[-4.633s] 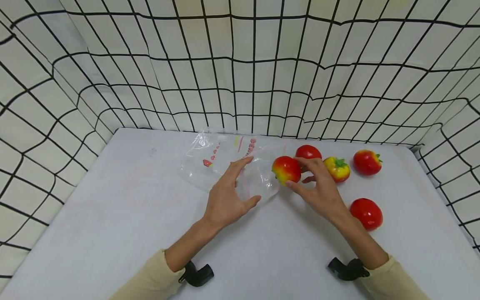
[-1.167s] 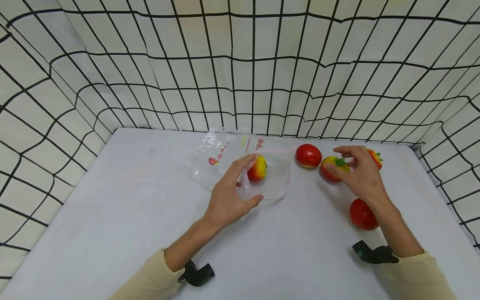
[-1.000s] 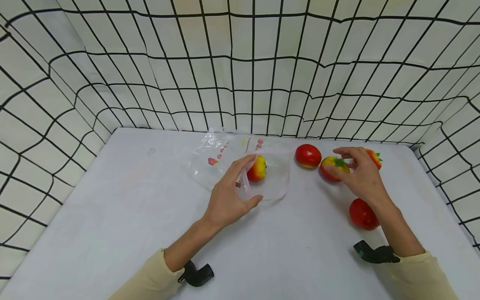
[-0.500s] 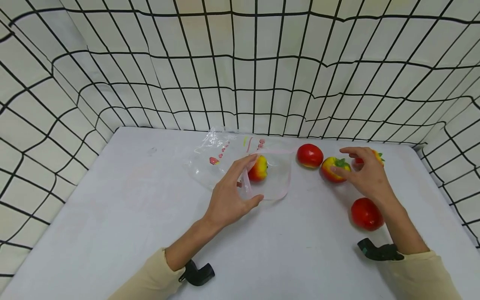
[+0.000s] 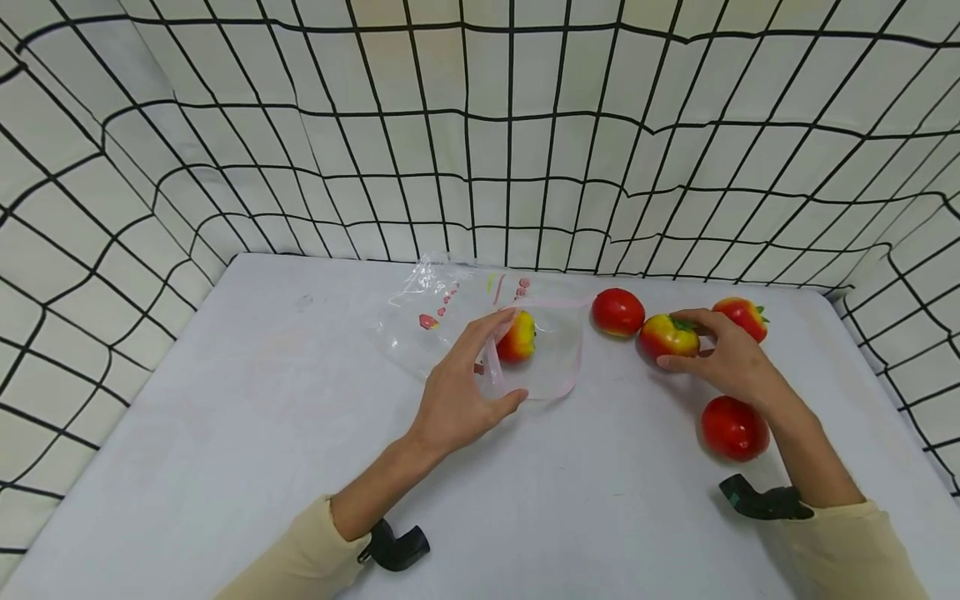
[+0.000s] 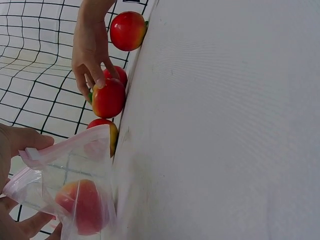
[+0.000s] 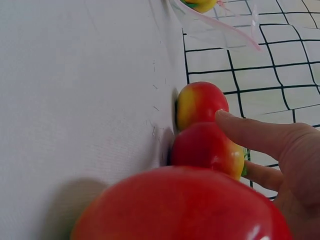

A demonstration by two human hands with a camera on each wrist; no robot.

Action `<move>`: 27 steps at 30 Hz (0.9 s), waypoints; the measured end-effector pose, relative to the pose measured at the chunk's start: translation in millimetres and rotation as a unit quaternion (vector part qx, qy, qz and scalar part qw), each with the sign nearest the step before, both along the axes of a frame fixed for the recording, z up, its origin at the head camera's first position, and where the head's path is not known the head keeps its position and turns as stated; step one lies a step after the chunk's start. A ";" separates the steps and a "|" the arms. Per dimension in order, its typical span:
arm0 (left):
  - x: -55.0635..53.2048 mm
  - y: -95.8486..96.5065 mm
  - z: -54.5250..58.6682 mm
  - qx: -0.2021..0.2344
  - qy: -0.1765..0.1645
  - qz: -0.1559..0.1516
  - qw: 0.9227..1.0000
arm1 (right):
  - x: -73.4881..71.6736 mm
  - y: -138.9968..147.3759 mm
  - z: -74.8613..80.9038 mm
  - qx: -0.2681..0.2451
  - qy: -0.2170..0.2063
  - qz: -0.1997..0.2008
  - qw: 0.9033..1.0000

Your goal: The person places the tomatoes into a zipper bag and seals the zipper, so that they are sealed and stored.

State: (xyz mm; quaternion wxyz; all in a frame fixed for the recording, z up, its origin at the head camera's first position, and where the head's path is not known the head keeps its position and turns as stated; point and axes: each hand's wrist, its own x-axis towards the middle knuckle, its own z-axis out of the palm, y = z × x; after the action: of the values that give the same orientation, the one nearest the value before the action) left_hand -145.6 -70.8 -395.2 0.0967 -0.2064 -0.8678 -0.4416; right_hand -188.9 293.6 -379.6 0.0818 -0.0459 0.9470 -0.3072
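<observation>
Nearest, two cream sleeves (image 5: 296, 554) come in over the white bench (image 5: 262, 433). A plain red fruit (image 5: 735, 428) rests beside the right forearm. The left hand (image 5: 459, 393), thumb spread wide, grips the rim of a clear bag (image 5: 557, 371), where a bagged fruit (image 5: 517, 338) lies. The right hand (image 5: 726, 360) curls finger and thumb round a yellow-and-red fruit (image 5: 666, 337). A glossy fruit (image 5: 618, 312) sits just left of it, a leafy fruit (image 5: 742, 317) behind that hand. Farthest stands a black grid (image 5: 510, 150).
</observation>
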 end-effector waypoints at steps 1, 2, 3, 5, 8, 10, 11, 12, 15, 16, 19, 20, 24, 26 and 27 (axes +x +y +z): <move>-0.1 -0.1 -0.2 0.000 0.001 -0.001 1.000 | 0.3 0.2 0.4 0.000 0.000 0.003 1.000; -0.3 -0.2 -0.3 0.000 0.001 -0.002 1.000 | 0.6 -0.4 1.1 -0.002 0.000 0.004 1.000; -0.4 -0.3 -0.5 0.000 0.001 -0.002 1.000 | 0.9 -0.5 1.5 -0.003 -0.001 0.006 1.000; -0.7 -0.6 -0.9 0.000 -0.001 -0.002 1.000 | 1.5 -0.4 2.1 -0.006 -0.005 0.009 1.000; -1.2 -0.9 -1.5 -0.001 -0.002 -0.002 1.000 | 2.2 -1.1 2.9 -0.012 -0.013 0.011 1.000; -1.6 -1.0 -1.9 -0.001 0.001 -0.004 1.000 | 2.7 -0.7 3.2 -0.015 -0.015 0.013 1.000; -1.7 -1.0 -2.0 -0.001 0.002 -0.004 1.000 | 3.0 -1.0 3.4 -0.016 -0.015 0.013 1.000; -1.8 -1.0 -2.0 -0.001 0.002 -0.004 1.000 | 3.4 -1.4 3.7 -0.016 -0.014 0.014 1.000; -1.2 -1.1 -2.2 0.003 0.002 -0.003 1.000 | 5.1 -2.5 3.3 -0.015 -0.013 0.018 1.000; -0.8 -1.2 -2.2 0.004 0.001 -0.002 1.000 | 5.8 -3.2 3.2 -0.014 -0.013 0.019 1.000; 0.4 -1.2 -2.3 0.004 -0.005 0.000 1.000 | 8.8 -5.2 2.9 -0.012 -0.014 0.023 1.000; 0.6 -1.2 -2.3 0.003 -0.006 0.000 1.000 | 9.9 -5.7 2.8 -0.012 -0.012 0.025 1.000; 0.5 -0.5 -2.0 -0.001 -0.006 -0.001 1.000 | 12.7 -7.4 3.3 -0.012 -0.005 0.031 0.999; 0.3 -0.3 -1.8 -0.001 -0.005 -0.001 1.000 | 13.4 -8.5 3.7 -0.014 -0.002 0.033 0.999; 0.2 -0.2 -1.7 0.000 -0.004 -0.002 1.000 | 13.7 -9.1 3.9 -0.015 -0.002 0.033 0.999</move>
State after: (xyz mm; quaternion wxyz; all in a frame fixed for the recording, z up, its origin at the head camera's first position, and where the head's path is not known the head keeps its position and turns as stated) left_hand -145.4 -71.1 -396.9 0.0921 -0.2062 -0.8679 -0.4423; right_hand -175.3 284.5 -375.7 0.0929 -0.0780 0.9402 -0.3183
